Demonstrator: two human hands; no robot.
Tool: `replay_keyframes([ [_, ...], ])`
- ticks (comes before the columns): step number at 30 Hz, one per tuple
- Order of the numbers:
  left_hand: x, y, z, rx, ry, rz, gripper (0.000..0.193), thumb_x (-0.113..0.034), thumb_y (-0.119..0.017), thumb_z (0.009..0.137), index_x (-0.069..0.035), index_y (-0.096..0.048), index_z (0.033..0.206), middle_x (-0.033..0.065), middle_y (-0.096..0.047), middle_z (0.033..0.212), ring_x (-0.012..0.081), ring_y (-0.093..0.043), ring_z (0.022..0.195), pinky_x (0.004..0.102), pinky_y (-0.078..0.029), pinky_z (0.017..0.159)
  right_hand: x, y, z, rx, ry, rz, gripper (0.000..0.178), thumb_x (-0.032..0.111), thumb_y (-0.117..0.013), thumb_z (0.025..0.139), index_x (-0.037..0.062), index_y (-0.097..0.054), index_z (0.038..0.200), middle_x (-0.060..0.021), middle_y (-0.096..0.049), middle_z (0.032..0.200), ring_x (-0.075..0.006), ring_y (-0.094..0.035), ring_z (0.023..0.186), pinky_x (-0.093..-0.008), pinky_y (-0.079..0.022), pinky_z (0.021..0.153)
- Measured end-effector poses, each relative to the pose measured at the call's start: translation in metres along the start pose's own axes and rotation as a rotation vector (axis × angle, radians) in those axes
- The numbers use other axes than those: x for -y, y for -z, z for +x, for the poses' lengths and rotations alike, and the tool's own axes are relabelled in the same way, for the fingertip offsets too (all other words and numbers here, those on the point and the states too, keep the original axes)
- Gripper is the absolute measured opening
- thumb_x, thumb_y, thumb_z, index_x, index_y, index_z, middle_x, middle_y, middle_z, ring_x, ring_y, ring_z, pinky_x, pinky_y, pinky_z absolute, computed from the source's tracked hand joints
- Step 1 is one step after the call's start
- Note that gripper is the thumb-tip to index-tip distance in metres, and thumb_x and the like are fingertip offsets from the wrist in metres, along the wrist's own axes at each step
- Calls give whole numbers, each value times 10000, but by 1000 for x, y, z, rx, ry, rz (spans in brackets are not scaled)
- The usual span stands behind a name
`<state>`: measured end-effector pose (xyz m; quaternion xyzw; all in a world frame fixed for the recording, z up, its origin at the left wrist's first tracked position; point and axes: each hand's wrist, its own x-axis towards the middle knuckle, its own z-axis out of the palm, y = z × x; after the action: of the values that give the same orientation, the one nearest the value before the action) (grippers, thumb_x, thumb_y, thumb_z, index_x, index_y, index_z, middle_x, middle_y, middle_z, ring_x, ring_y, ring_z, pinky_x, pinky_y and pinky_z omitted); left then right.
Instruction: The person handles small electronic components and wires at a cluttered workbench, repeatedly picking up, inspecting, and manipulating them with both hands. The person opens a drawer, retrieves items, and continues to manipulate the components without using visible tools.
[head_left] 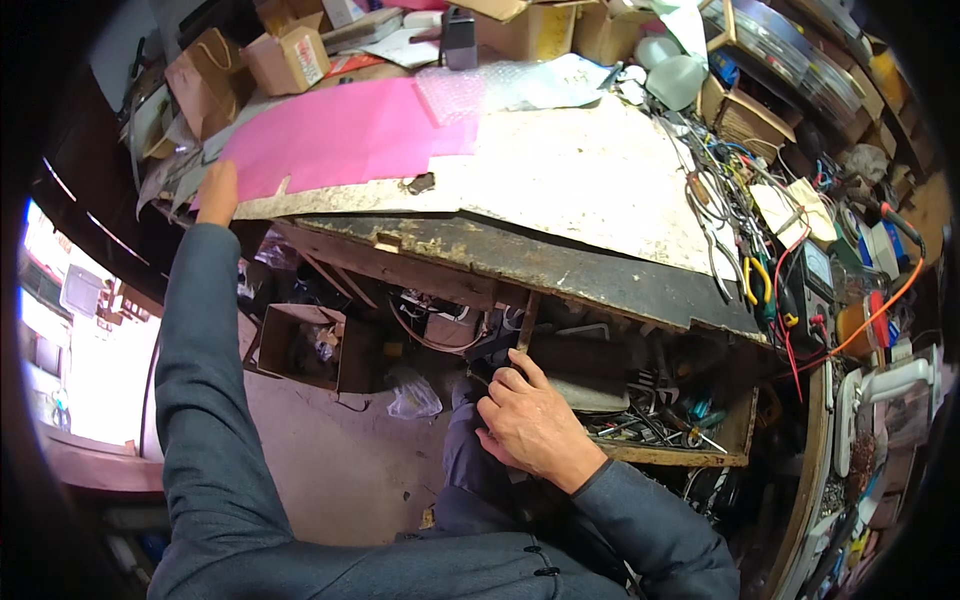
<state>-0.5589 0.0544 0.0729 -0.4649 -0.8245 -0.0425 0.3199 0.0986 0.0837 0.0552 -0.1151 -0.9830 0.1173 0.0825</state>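
Note:
My left hand [218,195] is at the left front edge of the workbench, touching the corner of a pink sheet [330,135]. Its fingers are too indistinct to show whether they grip. Below the bench top, my right hand [537,422] is curled over the left side of a pulled-out wooden drawer [690,457]. Part of that grip is hidden under the palm. Inside the drawer lies a jumble of screwdrivers [660,430] and small metal parts. A dark object [490,350] lies just beyond my fingertips; its kind cannot be made out.
Bubble wrap [450,95] and a white sheet [570,165] cover the bench. Pliers [756,282], cables and a meter [815,270] crowd its right end. Cardboard boxes [285,60] stand at the back. Under the bench are an open carton [300,345] and a clear plastic bag [412,395].

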Motion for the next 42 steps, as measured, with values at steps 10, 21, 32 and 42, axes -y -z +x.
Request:
replay_keyframes([
  [10, -2, 27, -65, -638, 381, -205, 228, -195, -559, 994, -33, -707, 1059, 237, -686, 1006, 423, -636, 998, 506, -494, 879, -2, -9, -1, -105, 38, -25, 192, 246, -722, 757, 63, -694, 804, -86, -656, 838, -276, -617, 1018, -489, -334, 1199],
  [21, -197, -74, -506, -125, 1323, -741, 331, -256, -673, 914, 66, -689, 838, 233, -668, 727, 294, -631, 660, 496, -470, 625, 11, -3, -1, -49, 24, -75, 257, 280, -778, 778, 46, -697, 847, -130, -690, 941, -294, -621, 1094, -477, -333, 1202],
  [32, -178, -93, -567, 375, 1204, -1088, 148, -38, -667, 838, -49, -792, 916, 107, -719, 712, 182, -689, 632, 350, -575, 596, 11, -8, -3, -55, 32, -135, 278, 308, -772, 784, 42, -710, 836, -131, -691, 923, -298, -622, 1080, -483, -328, 1200],
  [42, -103, -70, -450, 160, 758, -758, 364, -52, -651, 855, 45, -681, 1204, 198, -736, 1119, 306, -702, 1057, 395, -540, 981, 7, -14, -3, -111, 85, -190, 322, 359, -769, 760, 54, -742, 860, -109, -697, 907, -287, -635, 1060, -478, -354, 1172],
])
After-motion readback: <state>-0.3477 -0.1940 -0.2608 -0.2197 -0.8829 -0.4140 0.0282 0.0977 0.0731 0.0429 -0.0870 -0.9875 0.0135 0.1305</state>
